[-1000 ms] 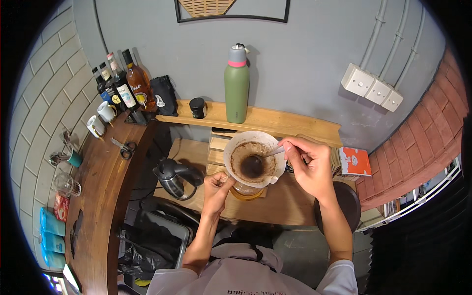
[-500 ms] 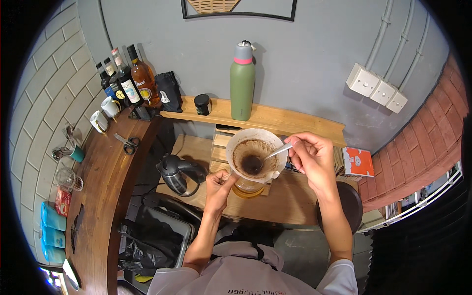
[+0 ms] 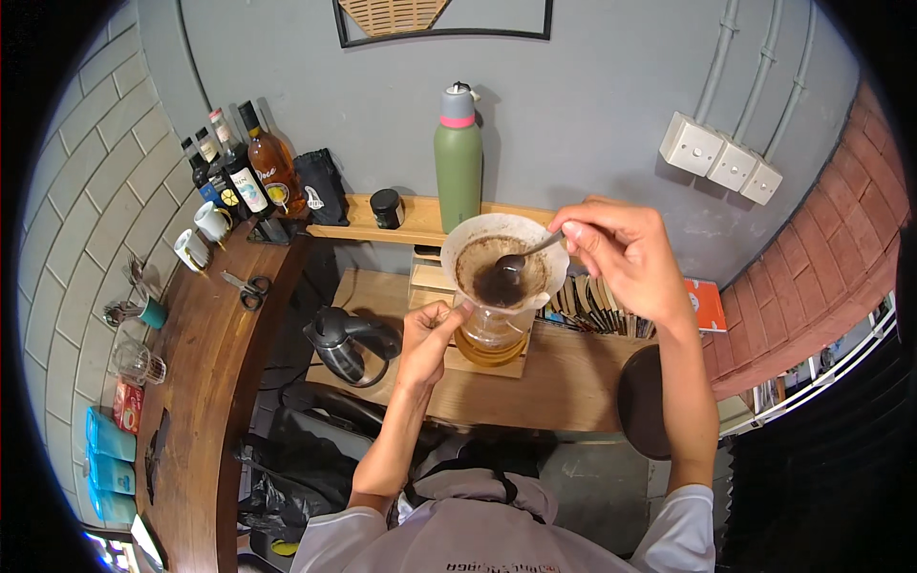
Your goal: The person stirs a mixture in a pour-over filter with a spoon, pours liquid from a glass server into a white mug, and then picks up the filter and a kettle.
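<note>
One metal spoon (image 3: 512, 262), pinched by the right hand (image 3: 626, 253), hangs inside one paper filter (image 3: 462, 246) holding dark grounds (image 3: 497, 286), above one glass carafe (image 3: 492, 335) of amber liquid (image 3: 491, 357); the closed left hand (image 3: 426, 336) meets the filter's side.

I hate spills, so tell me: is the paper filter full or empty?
Partly filled: dark coffee grounds cover the bottom of the paper filter, with stained paper showing above.
</note>
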Demonstrator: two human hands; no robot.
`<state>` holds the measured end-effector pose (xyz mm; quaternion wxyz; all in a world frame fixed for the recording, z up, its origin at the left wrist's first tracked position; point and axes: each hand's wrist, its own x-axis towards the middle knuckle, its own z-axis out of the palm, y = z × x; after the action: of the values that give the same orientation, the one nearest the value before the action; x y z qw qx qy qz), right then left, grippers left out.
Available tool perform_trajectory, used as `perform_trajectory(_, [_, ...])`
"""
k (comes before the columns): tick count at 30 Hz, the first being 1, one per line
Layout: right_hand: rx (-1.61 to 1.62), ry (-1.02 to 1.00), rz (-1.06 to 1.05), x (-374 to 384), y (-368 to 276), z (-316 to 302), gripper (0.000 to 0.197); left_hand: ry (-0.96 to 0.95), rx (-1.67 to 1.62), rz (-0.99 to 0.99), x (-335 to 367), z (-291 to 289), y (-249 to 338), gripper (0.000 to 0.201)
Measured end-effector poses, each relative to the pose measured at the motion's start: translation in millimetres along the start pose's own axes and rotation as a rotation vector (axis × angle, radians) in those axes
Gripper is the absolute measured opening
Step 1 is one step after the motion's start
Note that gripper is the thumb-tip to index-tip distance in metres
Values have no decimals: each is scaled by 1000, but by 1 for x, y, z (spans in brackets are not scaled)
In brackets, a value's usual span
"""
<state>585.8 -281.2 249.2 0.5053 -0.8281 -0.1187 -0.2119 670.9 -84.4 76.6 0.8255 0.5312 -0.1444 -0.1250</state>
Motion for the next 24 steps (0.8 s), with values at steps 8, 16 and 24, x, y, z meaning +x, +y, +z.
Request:
perform_trajectory(8, [-66,-7,-88,35,-23,-26,13,-145,53,-12,41,14,32,29])
perform_trajectory(16, [-89,160,-112,58,-29,-43,14,-132,6,-6,58,39,55,38])
perform_trajectory(24, [-80,58,-48,61,-20,-40,15,-129,-10,13,59,37,47,39])
